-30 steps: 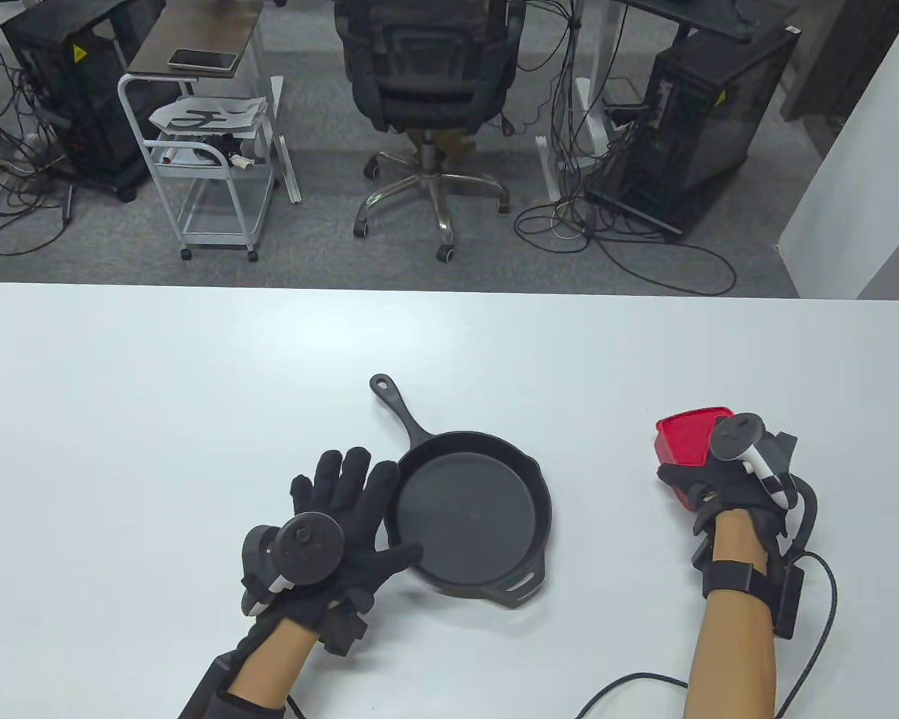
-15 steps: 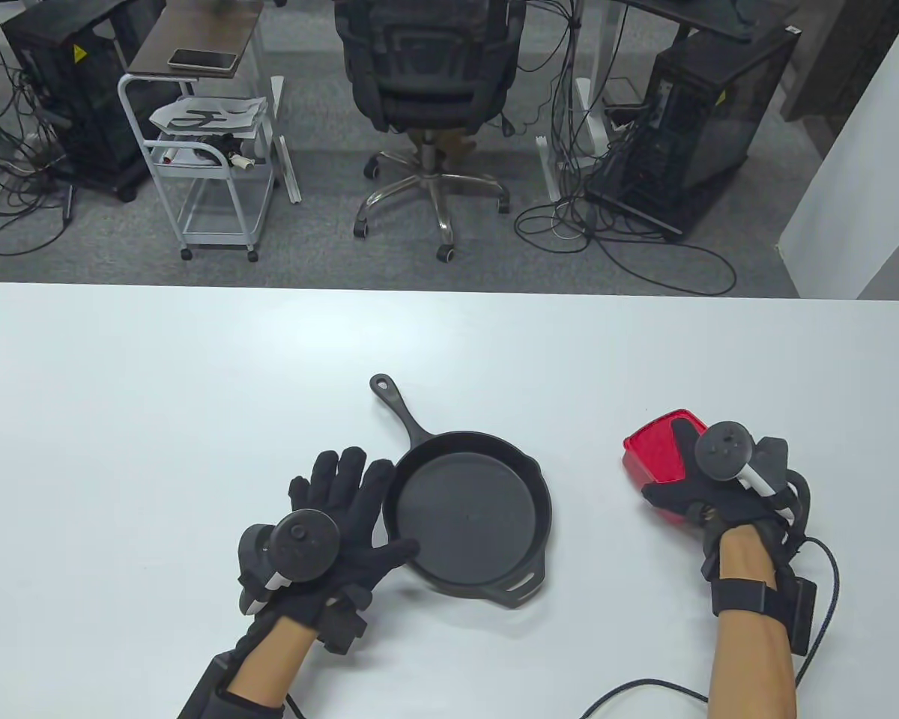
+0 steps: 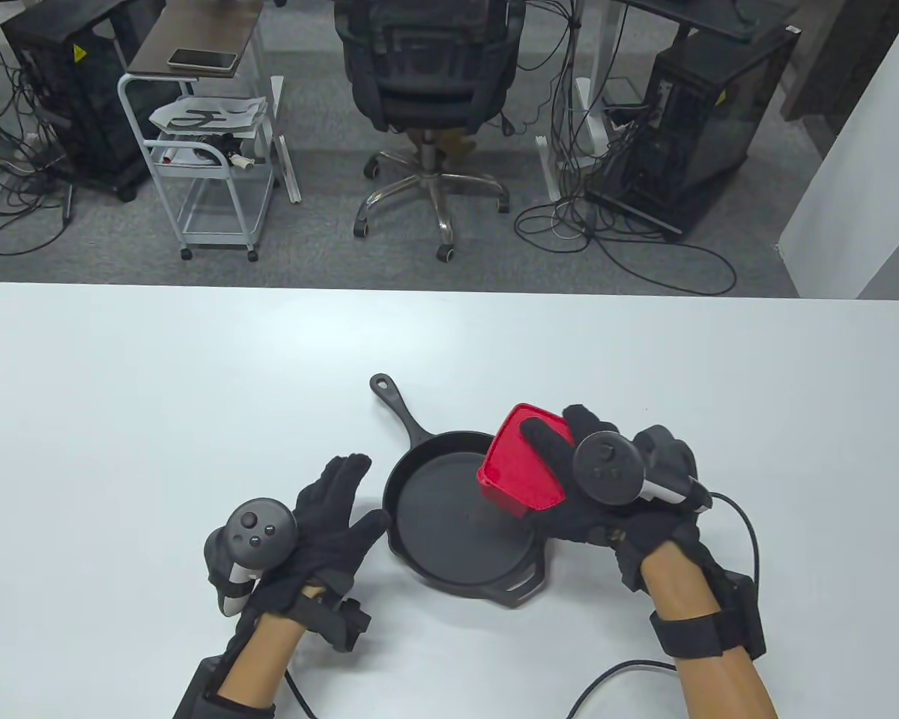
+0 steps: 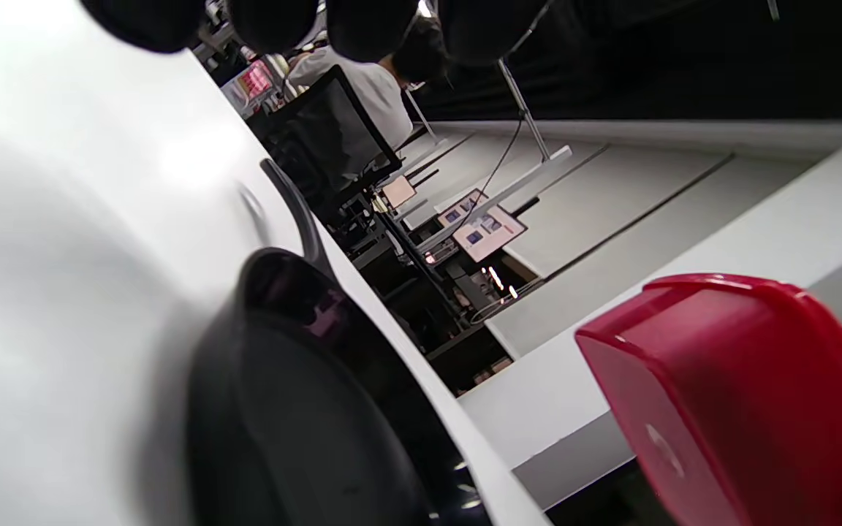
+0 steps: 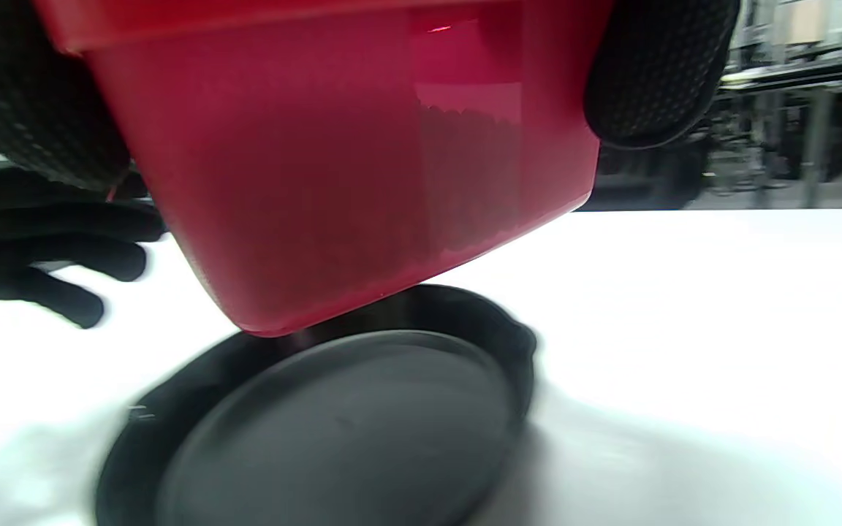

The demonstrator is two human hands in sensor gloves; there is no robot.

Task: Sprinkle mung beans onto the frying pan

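Observation:
A black cast-iron frying pan (image 3: 449, 524) sits on the white table (image 3: 195, 374), its handle pointing far-left; its inside looks bare. My right hand (image 3: 592, 494) grips a red plastic container (image 3: 524, 468) and holds it tilted above the pan's right half. In the right wrist view the container (image 5: 348, 168) fills the top, hanging over the pan (image 5: 333, 424); a layer of small beans shows through its wall. My left hand (image 3: 322, 524) lies open beside the pan's left rim, holding nothing. In the left wrist view the container (image 4: 735, 394) shows at right and the pan (image 4: 297, 409) at the bottom.
An office chair (image 3: 427, 90), a white cart (image 3: 210, 165) and computer towers stand on the floor beyond the table's far edge. A cable (image 3: 622, 674) trails from my right wrist across the table's near edge.
My right hand has lifted the red container from the table at right and carried it left, tilted over the pan. My left hand has drawn back slightly from the pan's rim.

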